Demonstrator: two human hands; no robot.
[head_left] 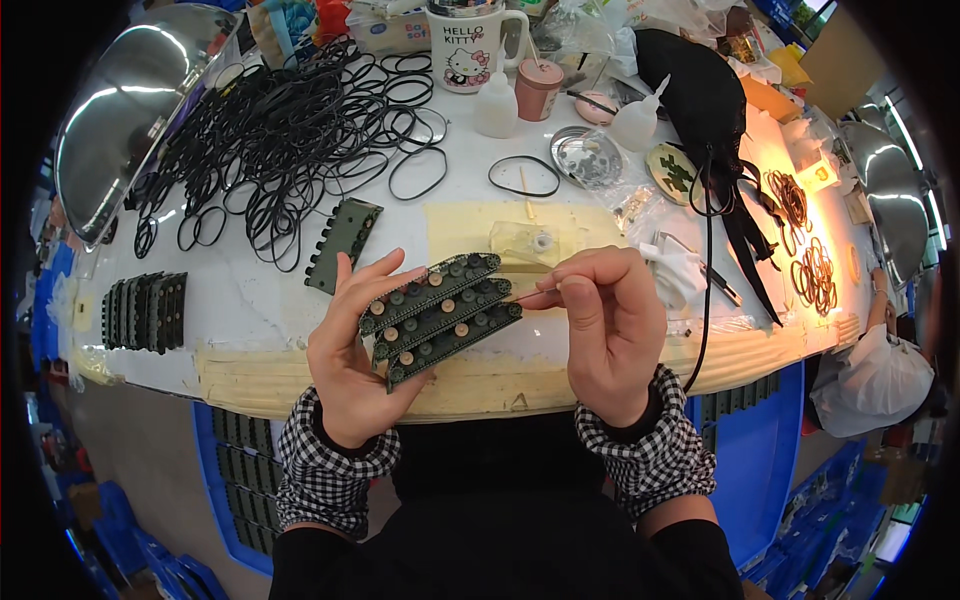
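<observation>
My left hand (348, 372) grips a fanned set of three dark green plastic strips (432, 322), each lined with small round wheels, some tan and some dark. They look like toy tank track sides. Over their right end, my right hand (618, 330) pinches a thin stick-like tool (528, 293) between thumb and forefinger. Its tip is close to the strips; whether it touches them I cannot tell. Behind my left fingers lies another green part with a notched edge (342, 243). A stack of similar green parts (145, 312) stands at the left.
Black rubber loops (290, 130) are heaped at the back left, near a mug (466, 50). White squeeze bottles (497, 105) and a metal dish (586, 157) sit behind my hands. A black cable (706, 300) hangs at the right. Blue trays (745, 480) flank my lap below the table edge.
</observation>
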